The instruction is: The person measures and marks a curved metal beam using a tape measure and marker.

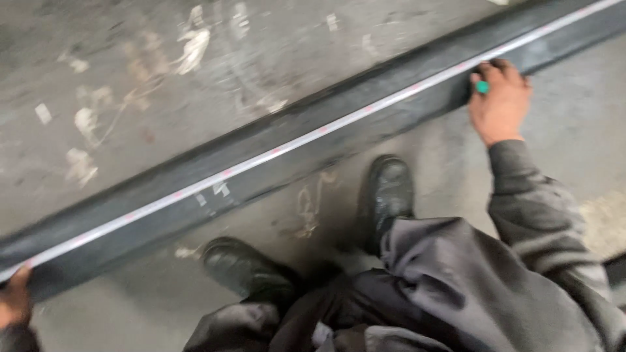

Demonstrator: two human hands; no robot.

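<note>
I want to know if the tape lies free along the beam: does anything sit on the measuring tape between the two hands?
Nothing visible does. The tape runs bare along the dark beam from the left hand to the right hand.

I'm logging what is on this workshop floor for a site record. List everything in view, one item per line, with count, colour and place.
steel beam: one, dark grey-black, lying on the floor, running from lower left to upper right.
measuring tape: one, white with red marks, stretched along the top of the beam.
small marker: one, teal green, at the right hand's fingers on the beam; blurred, so its kind is uncertain.
concrete floor: grey, with whitish scuffs and smears, on both sides of the beam.
boots: two, black, on the floor on the near side of the beam.
trousers: grey, bottom centre.
left hand: at the tape's lower left end.
right hand: on the beam at upper right, grey sleeve.
</note>
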